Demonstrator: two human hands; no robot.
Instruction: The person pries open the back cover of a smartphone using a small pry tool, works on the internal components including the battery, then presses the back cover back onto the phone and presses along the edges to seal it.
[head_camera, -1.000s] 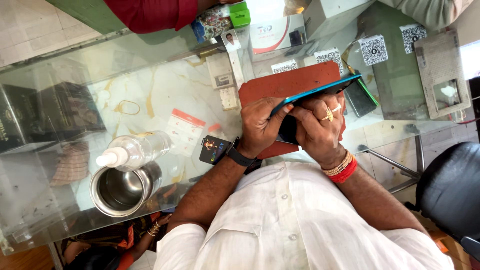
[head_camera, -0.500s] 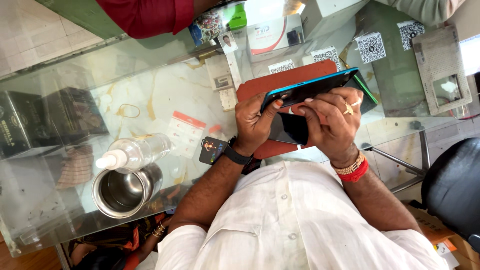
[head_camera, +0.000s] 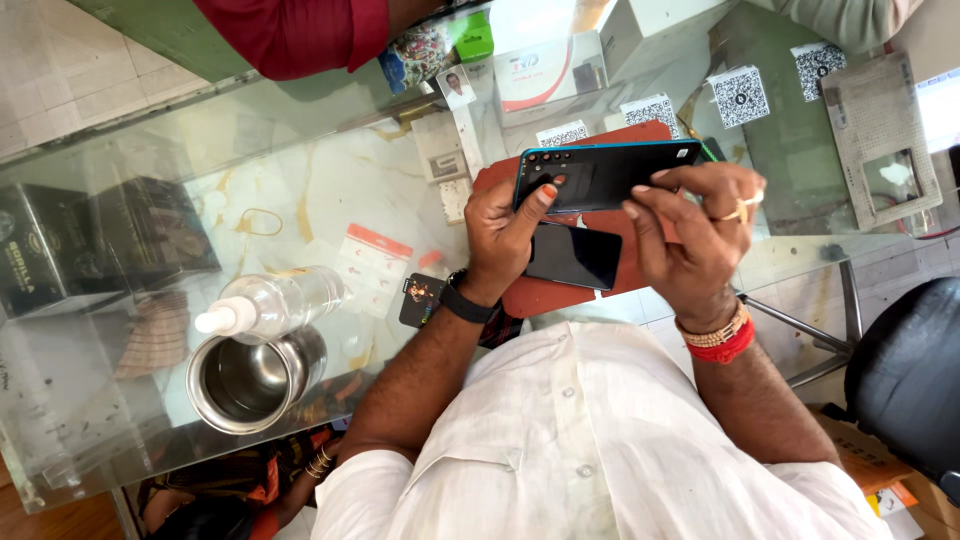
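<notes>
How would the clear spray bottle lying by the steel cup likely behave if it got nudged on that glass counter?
The spray bottle lies on its side, and its round body would probably roll on the smooth glass counter. It looks clear and mostly empty, so likely light. The steel cup close beside it might stop a roll that way.

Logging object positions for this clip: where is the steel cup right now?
In the head view the steel cup stands at the lower left on the glass counter, touching the clear spray bottle, well left of the left hand.
</notes>
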